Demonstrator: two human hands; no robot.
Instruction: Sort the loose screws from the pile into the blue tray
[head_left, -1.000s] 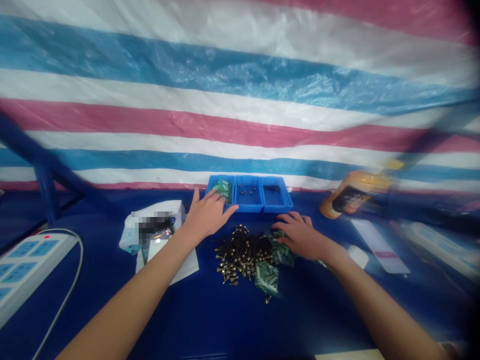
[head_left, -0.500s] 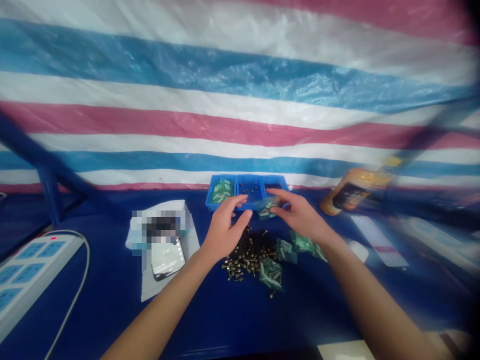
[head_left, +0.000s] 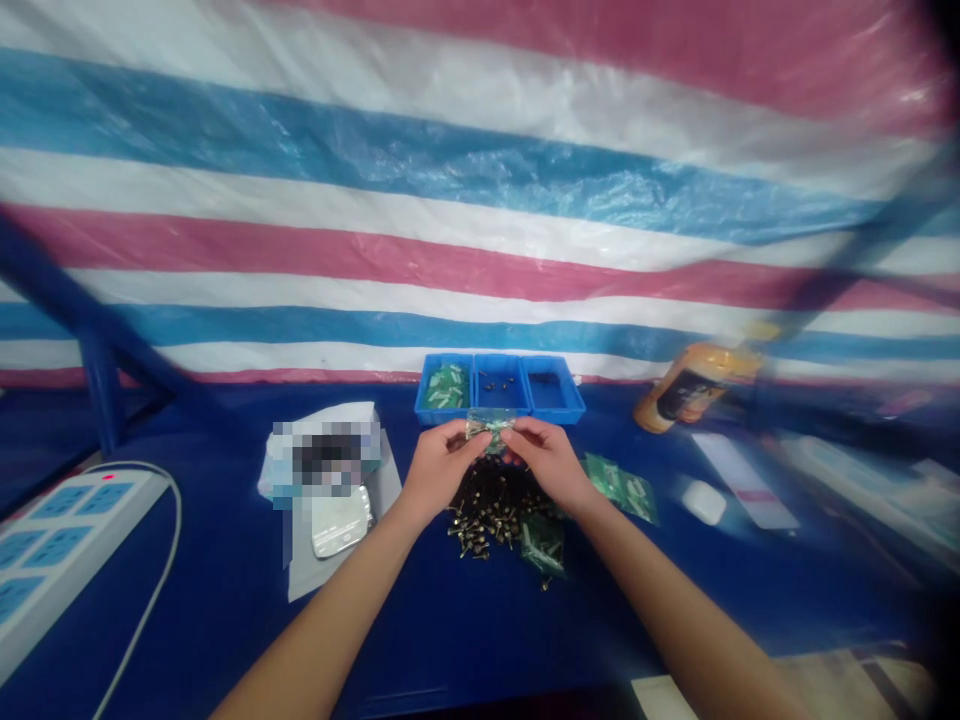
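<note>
A small clear plastic bag [head_left: 491, 424] with small parts inside is pinched between both hands, above the heap of screws. My left hand [head_left: 444, 462] grips its left side, thumb in front. Its right side is in the fingers of my right hand [head_left: 551, 462]. Below lies a pile of brass-and-dark screws [head_left: 487, 515] on the blue table. One filled bag [head_left: 541, 543] rests against the pile's right edge, and more green-tinted bags [head_left: 621, 487] lie beyond my right wrist. Behind the hands stand three joined blue bins; the left bin [head_left: 444, 388] holds green and white pieces, the middle bin [head_left: 496, 392] a few screws.
At left are a power strip [head_left: 56, 545] with a white cable and a phone [head_left: 339, 522] on white paper. To the right stand an orange drink bottle [head_left: 686, 388], a small white case [head_left: 703, 502] and a flat white strip [head_left: 746, 482]. A striped sheet [head_left: 450, 240] hangs behind.
My right hand has brought the bag left and down to the middle. My left hand has closed on its other side, and the hands are now close together.
</note>
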